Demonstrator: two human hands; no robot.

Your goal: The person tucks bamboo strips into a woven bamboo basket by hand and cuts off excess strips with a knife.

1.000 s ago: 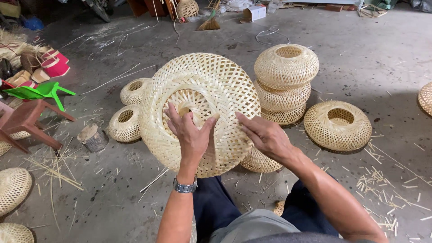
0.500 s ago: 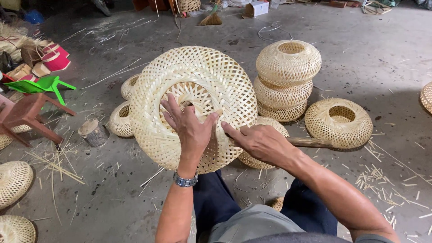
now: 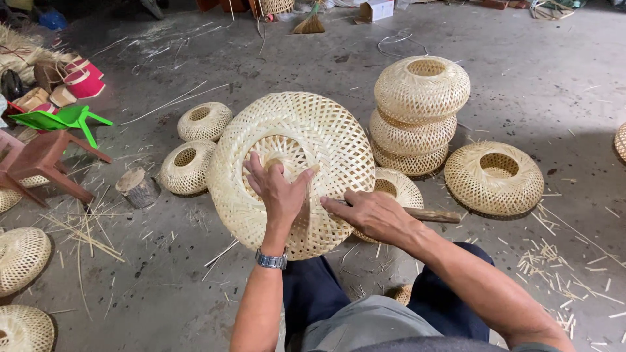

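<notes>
A large round woven bamboo basket [image 3: 326, 137] stands tilted on its edge in front of my knees, its open centre facing me. My left hand [image 3: 277, 189], a watch on its wrist, grips the rim of that opening with the fingers hooked inside. To the right, my right hand [image 3: 372, 215] rests against the basket's lower side and is closed around a tool with a wooden handle [image 3: 433, 215] that sticks out to the right. The tool's working end is hidden by the hand and basket.
Three finished baskets are stacked [image 3: 420, 111] at the right, with a single one [image 3: 493, 177] beside them and another [image 3: 398, 186] behind my right hand. Two smaller ones [image 3: 195, 146], a wood stump [image 3: 138, 188] and stools [image 3: 45, 156] sit left. Bamboo scraps [image 3: 561, 261] litter the concrete floor.
My right hand slid down and left along the basket's side, and the wooden handle now shows in it. The basket has tilted slightly; my left hand keeps its hold at the opening.
</notes>
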